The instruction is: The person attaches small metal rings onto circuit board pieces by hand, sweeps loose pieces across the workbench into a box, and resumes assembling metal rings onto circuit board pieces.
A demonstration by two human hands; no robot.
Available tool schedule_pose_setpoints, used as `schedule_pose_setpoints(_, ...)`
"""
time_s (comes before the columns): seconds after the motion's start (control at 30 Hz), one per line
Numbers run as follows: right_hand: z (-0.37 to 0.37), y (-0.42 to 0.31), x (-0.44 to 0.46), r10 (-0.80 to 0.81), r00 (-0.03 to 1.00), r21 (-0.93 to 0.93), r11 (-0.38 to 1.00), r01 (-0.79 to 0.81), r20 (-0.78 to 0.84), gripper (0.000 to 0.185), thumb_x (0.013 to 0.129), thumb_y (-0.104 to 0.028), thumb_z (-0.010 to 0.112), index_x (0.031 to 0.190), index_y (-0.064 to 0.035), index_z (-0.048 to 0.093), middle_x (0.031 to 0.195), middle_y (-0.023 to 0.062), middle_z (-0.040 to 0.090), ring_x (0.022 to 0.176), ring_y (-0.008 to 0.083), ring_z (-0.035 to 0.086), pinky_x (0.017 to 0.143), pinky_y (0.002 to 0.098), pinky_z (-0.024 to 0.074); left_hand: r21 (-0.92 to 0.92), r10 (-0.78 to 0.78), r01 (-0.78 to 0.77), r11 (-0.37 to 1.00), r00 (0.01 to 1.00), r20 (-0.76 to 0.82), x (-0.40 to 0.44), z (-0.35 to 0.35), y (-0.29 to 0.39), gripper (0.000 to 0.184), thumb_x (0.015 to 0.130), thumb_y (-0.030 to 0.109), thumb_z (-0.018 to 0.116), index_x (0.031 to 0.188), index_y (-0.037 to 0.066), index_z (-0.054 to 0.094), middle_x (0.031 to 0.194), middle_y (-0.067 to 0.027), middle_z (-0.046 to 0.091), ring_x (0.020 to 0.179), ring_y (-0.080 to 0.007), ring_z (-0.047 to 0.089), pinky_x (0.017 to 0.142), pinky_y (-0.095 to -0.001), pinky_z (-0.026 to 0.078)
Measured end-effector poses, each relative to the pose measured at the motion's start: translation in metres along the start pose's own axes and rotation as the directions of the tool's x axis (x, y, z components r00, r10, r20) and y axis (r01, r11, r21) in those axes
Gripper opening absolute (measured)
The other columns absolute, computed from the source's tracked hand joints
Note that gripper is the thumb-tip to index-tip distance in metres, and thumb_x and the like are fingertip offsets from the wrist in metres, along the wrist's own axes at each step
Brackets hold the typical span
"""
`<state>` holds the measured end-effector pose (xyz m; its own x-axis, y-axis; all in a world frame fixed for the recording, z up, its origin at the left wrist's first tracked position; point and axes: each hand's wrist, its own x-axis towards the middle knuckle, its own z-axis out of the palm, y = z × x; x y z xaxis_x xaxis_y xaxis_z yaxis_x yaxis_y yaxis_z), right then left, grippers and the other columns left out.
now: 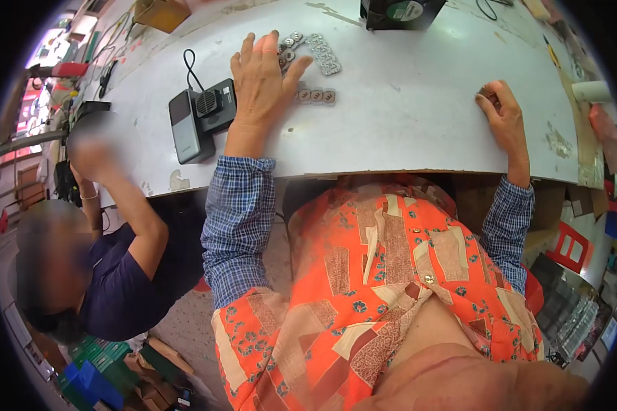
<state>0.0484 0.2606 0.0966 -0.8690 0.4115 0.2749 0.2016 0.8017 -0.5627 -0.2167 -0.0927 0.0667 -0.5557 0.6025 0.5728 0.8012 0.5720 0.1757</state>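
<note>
My left hand lies palm down on the white table with its fingers stretched and thumb spread. Under and beside its fingers are small round metal parts, partly hidden by the hand. Just right of the thumb runs a short row of square-looking pieces with round dark faces. A block of small silvery pieces lies farther back. Off to the right, my right hand rests on the table with its fingers curled in; whatever they hold, if anything, is hidden.
Left of my left hand stands a grey and black device with a looped black cable. A black box is at the back, a cardboard box at the back left. A co-worker sits at the left; a white tube lies far right.
</note>
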Motion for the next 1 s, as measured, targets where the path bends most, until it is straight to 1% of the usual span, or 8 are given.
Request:
schedule_pose_setpoints(0.23, 0.013, 0.008, -0.007, 0.024, 0.990, 0.004, 1.000, -0.024, -0.136, 0.013, 0.090, -0.007, 0.071, 0.100, -0.0022, 0.064, 0.091, 0.0068, 0.064, 0.078, 0.0161, 0.063, 0.074, 0.0302, 0.0528, 0.047, 0.274, -0.271, 0.961, 0.959, -0.069, 0.014, 0.006, 0.020, 0.043, 0.090, 0.021, 0.070, 0.130, 0.009, 0.060, 0.135, -0.0129, 0.061, 0.135, -0.0380, 0.047, 0.111, -0.0572, 0.032)
schedule_pose_setpoints(0.33, 0.009, 0.011, -0.007, 0.010, 0.993, -0.089, 0.996, -0.020, -0.118, 0.013, 0.089, -0.008, 0.071, 0.098, -0.0019, 0.064, 0.092, 0.0071, 0.065, 0.078, 0.0167, 0.064, 0.074, 0.0310, 0.0531, 0.114, 0.322, -0.331, 0.937, 0.943, 0.088, 0.019, 0.006, 0.035, 0.028, 0.087, 0.007, 0.065, 0.115, 0.008, 0.068, 0.143, -0.0099, 0.055, 0.133, -0.0361, 0.050, 0.108, -0.0643, 0.034)
schedule_pose_setpoints(0.43, 0.000, 0.018, -0.002, -0.010, 1.000, -0.163, 0.987, 0.008, -0.015, 0.013, 0.088, -0.008, 0.071, 0.096, -0.0014, 0.063, 0.091, 0.0075, 0.066, 0.078, 0.0173, 0.064, 0.075, 0.0316, 0.0534, 0.002, 0.315, -0.316, 0.949, 0.946, 0.074, 0.035, 0.012, 0.035, 0.020, 0.084, 0.006, 0.067, 0.104, 0.005, 0.069, 0.137, -0.0106, 0.060, 0.130, -0.0346, 0.053, 0.108, -0.0591, 0.037)
schedule_pose_setpoints(0.5, -0.011, 0.017, 0.002, 0.022, 0.997, -0.135, 0.991, -0.011, 0.077, 0.013, 0.088, -0.007, 0.071, 0.096, -0.0011, 0.063, 0.089, 0.0075, 0.065, 0.078, 0.0170, 0.064, 0.075, 0.0316, 0.0533, 0.130, 0.529, -0.519, 0.845, 0.847, -0.054, 0.061, -0.015, 0.046, 0.010, 0.093, 0.008, 0.064, 0.096, 0.000, 0.069, 0.114, -0.0160, 0.069, 0.104, -0.0323, 0.067, 0.084, -0.0412, 0.053)
schedule_pose_setpoints(0.6, -0.027, 0.011, 0.004, 0.102, 0.981, 0.001, 0.995, -0.104, 0.165, 0.013, 0.088, -0.007, 0.070, 0.095, -0.0007, 0.062, 0.086, 0.0063, 0.065, 0.078, 0.0156, 0.063, 0.074, 0.0310, 0.0530, -0.066, 0.543, -0.548, 0.834, 0.836, -0.074, 0.069, -0.012, 0.047, 0.011, 0.090, 0.008, 0.069, 0.098, 0.000, 0.069, 0.104, -0.0134, 0.071, 0.095, -0.0256, 0.068, 0.079, -0.0339, 0.051)
schedule_pose_setpoints(0.67, -0.032, 0.011, 0.004, 0.123, 0.977, 0.095, 0.985, -0.141, 0.173, 0.014, 0.087, -0.007, 0.070, 0.095, -0.0001, 0.061, 0.085, 0.0050, 0.065, 0.078, 0.0144, 0.062, 0.074, 0.0302, 0.0526, -0.304, 0.357, -0.308, 0.901, 0.927, 0.118, 0.055, -0.001, 0.045, 0.019, 0.081, 0.008, 0.071, 0.100, 0.005, 0.070, 0.125, -0.0099, 0.067, 0.124, -0.0320, 0.057, 0.105, -0.0514, 0.041)
schedule_pose_setpoints(0.77, -0.038, 0.004, 0.006, 0.148, 0.954, -0.017, 0.989, -0.149, 0.260, 0.015, 0.087, -0.007, 0.071, 0.095, 0.0001, 0.060, 0.085, 0.0026, 0.065, 0.078, 0.0123, 0.061, 0.073, 0.0284, 0.0517, -0.189, 0.367, -0.360, 0.913, 0.930, 0.000, 0.034, 0.005, 0.060, 0.036, 0.078, 0.015, 0.079, 0.110, 0.008, 0.067, 0.115, -0.0077, 0.070, 0.114, -0.0314, 0.062, 0.096, -0.0461, 0.046)
schedule_pose_setpoints(1.0, -0.043, 0.012, 0.008, 0.096, 0.925, -0.005, 0.995, -0.101, 0.368, 0.018, 0.087, -0.010, 0.072, 0.096, -0.0020, 0.060, 0.079, 0.0011, 0.062, 0.068, 0.0087, 0.058, 0.059, 0.0253, 0.0505, -0.282, 0.298, -0.271, 0.920, 0.953, 0.058, 0.023, -0.012, 0.081, 0.041, 0.072, 0.022, 0.083, 0.104, 0.003, 0.068, 0.114, -0.0102, 0.069, 0.114, -0.0316, 0.060, 0.094, -0.0450, 0.044)
